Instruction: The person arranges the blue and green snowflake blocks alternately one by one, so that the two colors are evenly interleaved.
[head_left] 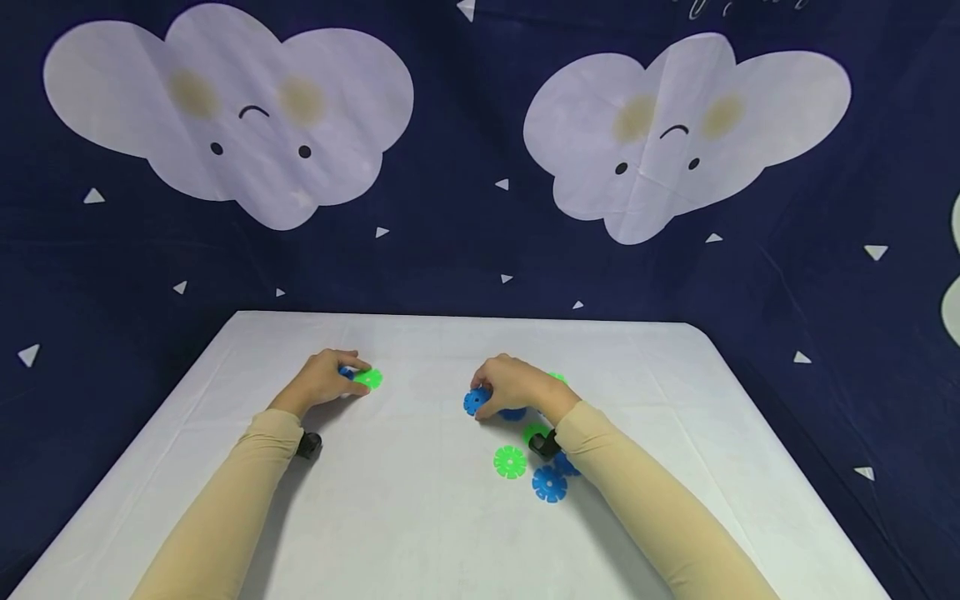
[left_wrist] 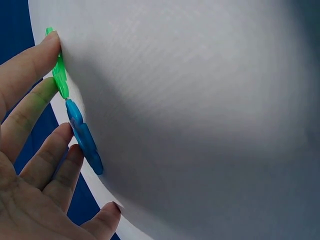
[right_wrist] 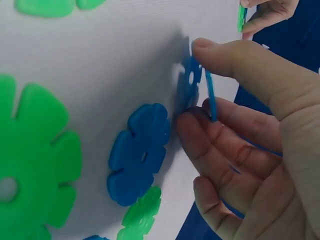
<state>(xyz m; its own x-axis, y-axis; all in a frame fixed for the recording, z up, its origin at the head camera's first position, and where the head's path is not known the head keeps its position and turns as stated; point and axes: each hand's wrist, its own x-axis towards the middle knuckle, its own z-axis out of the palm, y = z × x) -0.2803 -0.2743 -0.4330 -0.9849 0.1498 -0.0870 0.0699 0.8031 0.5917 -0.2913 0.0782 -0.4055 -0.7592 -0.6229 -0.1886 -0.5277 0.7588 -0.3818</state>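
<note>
At the left of the white table my left hand (head_left: 321,382) pinches a green flower-shaped disc (head_left: 369,379). Right beside that disc is a blue disc (left_wrist: 84,137), touched by other fingertips; whether the two are joined I cannot tell. Near the middle my right hand (head_left: 517,387) grips a slotted blue disc (head_left: 476,402) between thumb and fingers. A second blue piece (right_wrist: 211,95) shows edge-on within that hand. Under the right hand, another blue disc (right_wrist: 140,155) lies on the table, with a green disc (right_wrist: 141,212) next to it.
Below the right wrist lie a green disc (head_left: 510,462), a blue disc (head_left: 550,483) and more discs, partly hidden by the sleeve (head_left: 637,492). A wrist camera (head_left: 543,444) sits over them. Behind the white table (head_left: 405,517) hangs a dark blue cloth (head_left: 465,250) with clouds.
</note>
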